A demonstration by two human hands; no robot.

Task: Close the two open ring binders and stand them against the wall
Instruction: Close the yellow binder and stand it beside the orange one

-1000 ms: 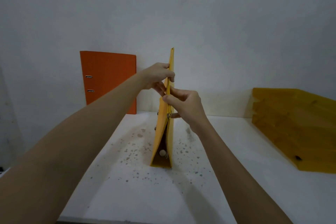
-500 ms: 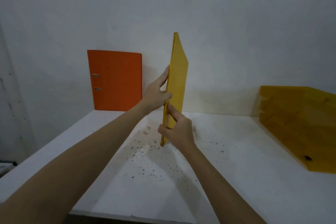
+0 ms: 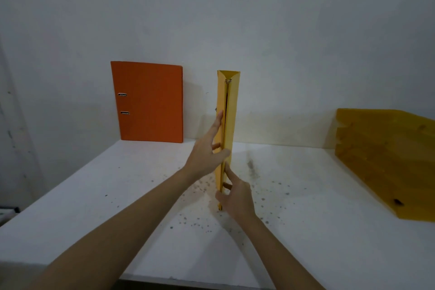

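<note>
An orange ring binder (image 3: pixel 150 103) stands closed and upright against the wall at the back left of the white table (image 3: pixel 70 207). A yellow ring binder (image 3: pixel 231 113) is held upright above the middle of the table, its open edge facing me, nearly closed. My left hand (image 3: pixel 207 150) grips its left cover at mid height, thumb across the front edge. My right hand (image 3: pixel 235 198) pinches the lower part of the same binder from the right. The binder's bottom end sits at or just above the tabletop.
A stack of yellow translucent letter trays (image 3: pixel 388 160) sits at the right, against the wall. Dark speckles mark the tabletop around the binder. The table's front edge (image 3: pixel 188 282) runs close below my forearms.
The yellow binder has been turned so its open edge faces me and has moved a little farther toward the wall. Both hands have slid lower on it.
</note>
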